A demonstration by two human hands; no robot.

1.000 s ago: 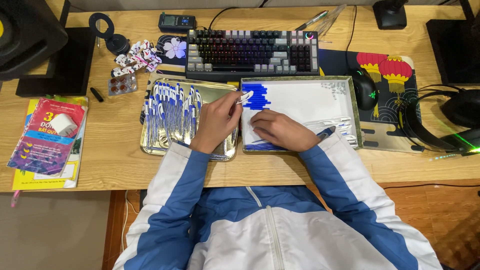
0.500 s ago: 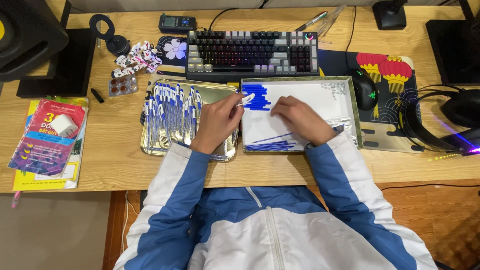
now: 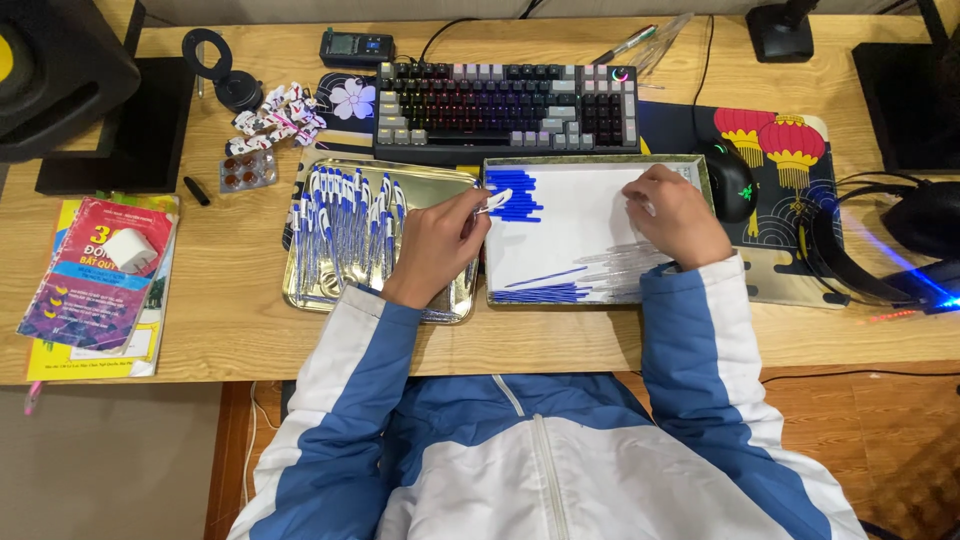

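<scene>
A small white pen part point(image 3: 497, 200) is pinched in the left hand point(image 3: 437, 243), held at the edge between the gold tray point(image 3: 300, 290) of white-and-blue pens point(image 3: 345, 225) and the white-lined tray point(image 3: 590, 215), just beside the row of blue caps point(image 3: 515, 195). The right hand point(image 3: 675, 215) rests over that tray's far corner, fingers curled; whether its grip holds anything I cannot tell. Judging by the full pen tray against the few clear barrels point(image 3: 625, 265) and blue refills point(image 3: 540, 293), most of the work looks left on this worktop point(image 3: 230, 340).
</scene>
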